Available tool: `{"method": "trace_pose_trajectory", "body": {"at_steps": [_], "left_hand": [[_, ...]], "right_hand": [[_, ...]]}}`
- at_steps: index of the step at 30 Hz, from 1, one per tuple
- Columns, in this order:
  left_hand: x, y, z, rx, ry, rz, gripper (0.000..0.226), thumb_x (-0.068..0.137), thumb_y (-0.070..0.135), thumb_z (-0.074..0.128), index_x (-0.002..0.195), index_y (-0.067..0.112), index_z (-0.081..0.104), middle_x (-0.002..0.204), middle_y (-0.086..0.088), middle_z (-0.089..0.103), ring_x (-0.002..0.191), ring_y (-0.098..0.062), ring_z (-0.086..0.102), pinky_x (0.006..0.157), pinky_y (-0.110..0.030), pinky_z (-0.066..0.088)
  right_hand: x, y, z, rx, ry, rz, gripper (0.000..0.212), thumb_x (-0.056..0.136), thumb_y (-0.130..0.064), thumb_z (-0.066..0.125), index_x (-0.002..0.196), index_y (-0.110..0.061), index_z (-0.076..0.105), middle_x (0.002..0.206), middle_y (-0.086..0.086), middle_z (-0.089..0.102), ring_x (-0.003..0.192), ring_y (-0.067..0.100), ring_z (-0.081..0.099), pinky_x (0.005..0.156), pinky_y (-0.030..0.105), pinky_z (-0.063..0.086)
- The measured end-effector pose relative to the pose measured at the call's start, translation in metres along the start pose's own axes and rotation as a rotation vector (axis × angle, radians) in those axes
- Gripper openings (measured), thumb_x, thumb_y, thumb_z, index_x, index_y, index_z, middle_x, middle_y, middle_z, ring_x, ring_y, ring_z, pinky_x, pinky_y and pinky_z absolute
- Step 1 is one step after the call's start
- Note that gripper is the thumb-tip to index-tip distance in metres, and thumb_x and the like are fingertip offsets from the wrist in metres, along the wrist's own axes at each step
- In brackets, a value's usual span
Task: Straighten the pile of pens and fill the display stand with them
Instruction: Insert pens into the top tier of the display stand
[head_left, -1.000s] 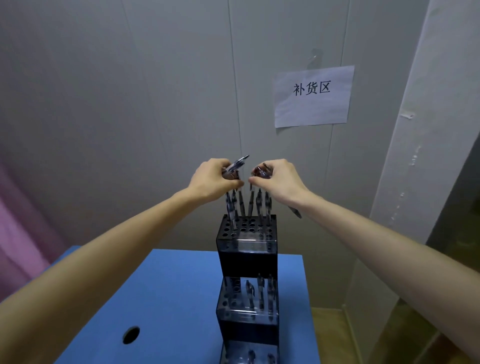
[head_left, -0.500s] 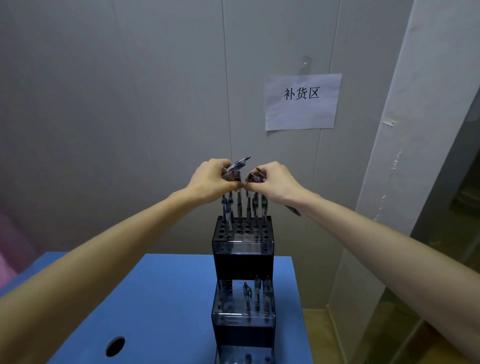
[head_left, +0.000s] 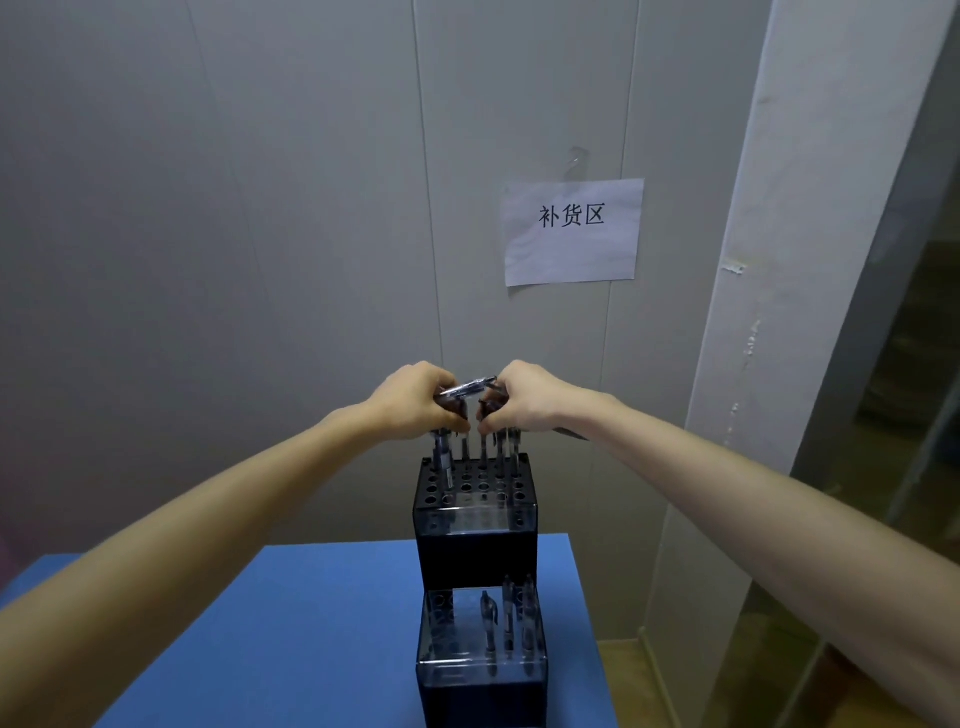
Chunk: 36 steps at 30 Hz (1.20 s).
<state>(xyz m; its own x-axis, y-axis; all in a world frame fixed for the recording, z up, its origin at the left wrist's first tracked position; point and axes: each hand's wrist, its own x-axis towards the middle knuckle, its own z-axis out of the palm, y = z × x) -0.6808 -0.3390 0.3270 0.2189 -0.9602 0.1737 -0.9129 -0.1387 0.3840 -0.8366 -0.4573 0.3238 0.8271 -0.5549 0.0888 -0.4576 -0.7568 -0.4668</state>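
Observation:
A dark tiered display stand (head_left: 475, 525) with rows of holes stands on the blue table (head_left: 322, 623). Several pens stand upright in the back rows of its top tier (head_left: 483, 452), and a few more in the lower tier (head_left: 506, 618). My left hand (head_left: 415, 402) and my right hand (head_left: 527, 402) hover close together just above the top tier. My left hand grips a small bundle of pens (head_left: 467, 388) that sticks out to the right. My right hand pinches a pen, whose end pokes out under the wrist (head_left: 571, 432).
A grey panel wall rises right behind the stand, with a paper sign (head_left: 570, 231) taped to it. A white pillar (head_left: 769, 312) stands at the right, with floor beyond the table's right edge.
The view has tilted up and shifted, so the stand sits lower in frame. Both hands stay above the top tier and have drawn a little closer together.

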Motion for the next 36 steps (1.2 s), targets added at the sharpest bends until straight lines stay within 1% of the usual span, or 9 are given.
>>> {"method": "trace_pose_trajectory", "body": {"at_steps": [7, 10, 15, 17, 20, 24, 27, 32, 36], "left_hand": [[0.002, -0.002, -0.007, 0.004, -0.147, -0.045, 0.033, 0.087, 0.041, 0.080, 0.088, 0.009, 0.074, 0.072, -0.001, 0.064, 0.062, -0.015, 0.052, 0.060, -0.030, 0.038], [-0.001, -0.010, -0.012, -0.077, -0.077, -0.054, 0.041, 0.096, 0.047, 0.066, 0.094, 0.007, 0.071, 0.074, -0.003, 0.060, 0.064, -0.017, 0.048, 0.062, -0.032, 0.036], [-0.012, -0.006, -0.024, -0.293, 0.106, -0.033, 0.029, 0.108, 0.032, 0.047, 0.101, 0.012, 0.066, 0.096, -0.001, 0.072, 0.071, -0.015, 0.054, 0.065, -0.028, 0.045], [-0.018, 0.002, -0.028, -0.395, 0.200, -0.014, 0.032, 0.109, 0.033, 0.043, 0.099, 0.010, 0.062, 0.089, 0.000, 0.070, 0.069, -0.014, 0.057, 0.063, -0.029, 0.048], [-0.024, 0.011, -0.033, -0.389, 0.356, 0.041, 0.042, 0.110, 0.038, 0.042, 0.092, 0.006, 0.062, 0.081, -0.001, 0.065, 0.072, -0.014, 0.058, 0.071, -0.034, 0.051], [-0.033, 0.019, -0.034, -0.335, 0.437, 0.087, 0.042, 0.108, 0.045, 0.043, 0.091, 0.013, 0.065, 0.082, 0.002, 0.061, 0.077, -0.009, 0.055, 0.072, -0.027, 0.044], [-0.035, 0.020, -0.029, -0.405, 0.427, 0.137, 0.036, 0.105, 0.044, 0.050, 0.098, 0.015, 0.070, 0.080, 0.008, 0.063, 0.075, 0.003, 0.056, 0.073, -0.024, 0.045], [-0.038, 0.022, -0.014, -0.491, 0.352, 0.165, 0.032, 0.097, 0.047, 0.066, 0.089, 0.017, 0.074, 0.071, 0.003, 0.068, 0.060, -0.012, 0.055, 0.063, -0.032, 0.049], [-0.041, 0.022, -0.011, -0.466, 0.289, 0.148, 0.027, 0.097, 0.049, 0.066, 0.100, 0.025, 0.077, 0.088, 0.006, 0.079, 0.080, -0.019, 0.074, 0.078, -0.037, 0.061]], "right_hand": [[-0.010, 0.000, -0.003, 0.057, -0.034, -0.020, 0.029, 0.088, -0.031, 0.075, 0.074, -0.009, 0.063, 0.064, 0.001, 0.054, 0.058, 0.017, 0.048, 0.059, 0.031, 0.039], [-0.018, 0.006, -0.004, 0.239, 0.056, -0.044, 0.035, 0.099, -0.030, 0.063, 0.069, -0.013, 0.055, 0.061, -0.001, 0.047, 0.055, 0.014, 0.042, 0.058, 0.030, 0.036], [-0.035, 0.001, -0.010, 0.397, 0.263, -0.045, 0.037, 0.105, -0.039, 0.050, 0.096, -0.013, 0.076, 0.092, -0.005, 0.076, 0.056, 0.007, 0.058, 0.065, 0.024, 0.048], [-0.043, -0.003, -0.015, 0.359, 0.314, -0.035, 0.047, 0.107, -0.039, 0.045, 0.087, -0.010, 0.076, 0.073, -0.017, 0.072, 0.057, -0.003, 0.059, 0.068, 0.018, 0.044], [-0.050, -0.005, -0.019, 0.353, 0.381, -0.006, 0.057, 0.105, -0.041, 0.044, 0.073, -0.003, 0.073, 0.049, -0.011, 0.058, 0.046, 0.001, 0.050, 0.060, 0.023, 0.040], [-0.055, 0.000, -0.019, 0.358, 0.394, -0.024, 0.049, 0.103, -0.043, 0.051, 0.072, -0.013, 0.074, 0.057, 0.001, 0.045, 0.051, 0.013, 0.042, 0.057, 0.027, 0.036], [-0.057, 0.007, -0.015, 0.347, 0.399, -0.039, 0.041, 0.101, -0.045, 0.057, 0.081, -0.015, 0.075, 0.064, -0.003, 0.057, 0.056, 0.009, 0.049, 0.060, 0.025, 0.041], [-0.056, 0.017, -0.006, 0.283, 0.405, -0.030, 0.039, 0.097, -0.047, 0.062, 0.084, -0.013, 0.076, 0.078, 0.002, 0.074, 0.072, 0.019, 0.067, 0.070, 0.033, 0.051], [-0.058, 0.019, -0.007, 0.334, 0.367, -0.007, 0.041, 0.098, -0.046, 0.062, 0.087, -0.008, 0.074, 0.082, 0.008, 0.074, 0.058, 0.012, 0.052, 0.065, 0.031, 0.043]]}}
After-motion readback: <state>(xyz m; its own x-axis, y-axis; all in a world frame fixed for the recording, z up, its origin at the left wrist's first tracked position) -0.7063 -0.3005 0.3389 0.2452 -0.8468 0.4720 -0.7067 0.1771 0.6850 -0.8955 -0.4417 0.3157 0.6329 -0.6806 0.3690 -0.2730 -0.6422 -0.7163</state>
